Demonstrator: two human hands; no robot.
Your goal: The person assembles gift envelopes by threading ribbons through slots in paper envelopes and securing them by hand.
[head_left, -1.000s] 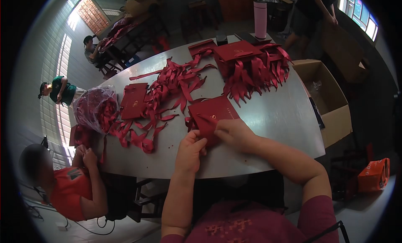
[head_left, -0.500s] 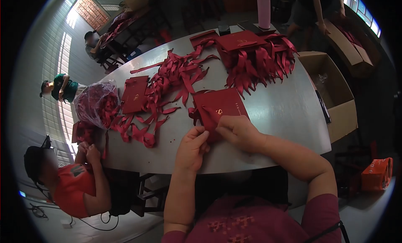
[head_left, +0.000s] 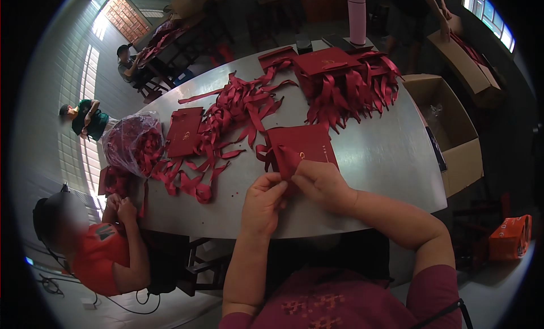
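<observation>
A flat dark-red paper bag [head_left: 309, 141] with a gold logo lies on the metal table in front of me. A wide red ribbon [head_left: 287, 159] runs over its left side toward my fingers. My left hand [head_left: 264, 200] is closed in a pinch on the ribbon's lower end, at the bag's near edge. Close beside it, my right hand [head_left: 324, 184] pinches the same ribbon with curled fingers and covers the bag's near right part. The exact spot between the fingertips is partly hidden.
Loose red ribbons [head_left: 241, 99] and another red bag [head_left: 185, 131] lie left. A stack of red bags [head_left: 326, 62] with hanging ribbons stands at the back, near a pink bottle [head_left: 357, 18]. An open carton [head_left: 462, 116] is right. A co-worker in orange [head_left: 105, 252] sits left.
Both hands stay at the bag's near edge; their fingertips have come closer together on the ribbon. The view has shifted slightly. A person at the back right has moved their arms over a carton.
</observation>
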